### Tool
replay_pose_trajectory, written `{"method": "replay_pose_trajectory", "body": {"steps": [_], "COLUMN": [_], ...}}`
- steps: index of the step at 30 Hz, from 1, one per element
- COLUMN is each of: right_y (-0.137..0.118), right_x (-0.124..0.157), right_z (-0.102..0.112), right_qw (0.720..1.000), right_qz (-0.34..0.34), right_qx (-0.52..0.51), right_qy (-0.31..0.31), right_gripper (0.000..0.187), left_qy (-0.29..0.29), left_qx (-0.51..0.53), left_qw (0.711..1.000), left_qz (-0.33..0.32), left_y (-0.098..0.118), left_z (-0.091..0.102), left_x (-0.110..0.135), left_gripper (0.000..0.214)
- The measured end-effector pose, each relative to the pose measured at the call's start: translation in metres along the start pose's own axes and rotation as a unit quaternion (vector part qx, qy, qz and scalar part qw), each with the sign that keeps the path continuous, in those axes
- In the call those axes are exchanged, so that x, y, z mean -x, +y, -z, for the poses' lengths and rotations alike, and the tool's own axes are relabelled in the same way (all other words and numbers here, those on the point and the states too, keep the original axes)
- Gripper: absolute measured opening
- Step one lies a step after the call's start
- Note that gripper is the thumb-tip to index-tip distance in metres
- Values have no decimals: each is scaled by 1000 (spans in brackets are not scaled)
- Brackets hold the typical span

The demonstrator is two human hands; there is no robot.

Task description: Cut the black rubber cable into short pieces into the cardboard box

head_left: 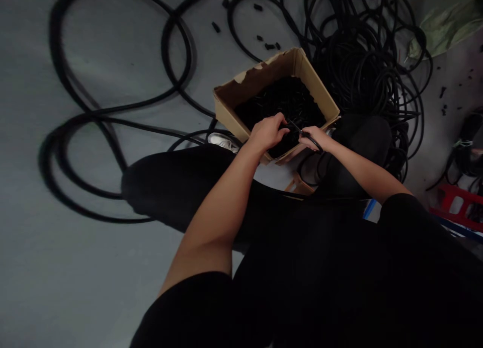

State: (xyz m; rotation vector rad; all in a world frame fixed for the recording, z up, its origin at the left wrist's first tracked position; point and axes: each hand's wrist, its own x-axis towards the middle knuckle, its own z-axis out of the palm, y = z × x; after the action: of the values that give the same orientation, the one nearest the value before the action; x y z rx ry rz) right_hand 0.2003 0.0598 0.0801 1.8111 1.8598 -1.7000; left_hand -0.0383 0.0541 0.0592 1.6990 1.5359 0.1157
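My right hand point(314, 138) grips a pair of black-handled scissors point(316, 144), whose blades point left toward my left fingertips. My left hand point(267, 132) is closed in a pinch just left of the blades; something dark seems to be between its fingers, but it blends with the black behind it. Both hands are over the near edge of an open cardboard box point(319, 86) with a torn rim. Inside the box lies a heap of short black pieces point(279, 97), cut lengths of cable or tube by their look.
A large tangle of black cable or hose point(354, 69) lies beyond the box to the right. Wide loops of thicker black hose point(132, 106) spread across the grey floor at left. Loose black pieces point(269, 46) are scattered behind the box. A red plastic stool point(455, 204) is at far right.
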Motion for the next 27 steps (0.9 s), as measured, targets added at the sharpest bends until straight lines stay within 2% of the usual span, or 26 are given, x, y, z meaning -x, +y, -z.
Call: {"method": "replay_pose_trajectory", "body": {"steps": [6, 12, 15, 19, 27], "right_y": [-6, -10, -11, -7, -1], "right_x": [3, 7, 8, 4, -1], "right_z": [1, 0, -2, -5, -2], "right_qw": [996, 992, 989, 990, 996], "right_qz": [-43, -101, -113, -125, -77], "right_qx": [80, 29, 10, -11, 24], "right_qy": [-6, -71, -96, -68, -38], "right_gripper": [10, 18, 22, 25, 28], "left_qy": [-26, -66, -67, -39, -22], "left_qx": [-47, -66, -56, -37, -19], "left_qw": [999, 994, 993, 996, 999], "left_qz": [5, -52, -79, -73, -34], "left_y": [4, 1, 1, 0, -1], "left_z": [6, -4, -10, -13, -7], "left_x": [2, 1, 0, -1, -4], "left_gripper": [29, 30, 31, 31, 26]}}
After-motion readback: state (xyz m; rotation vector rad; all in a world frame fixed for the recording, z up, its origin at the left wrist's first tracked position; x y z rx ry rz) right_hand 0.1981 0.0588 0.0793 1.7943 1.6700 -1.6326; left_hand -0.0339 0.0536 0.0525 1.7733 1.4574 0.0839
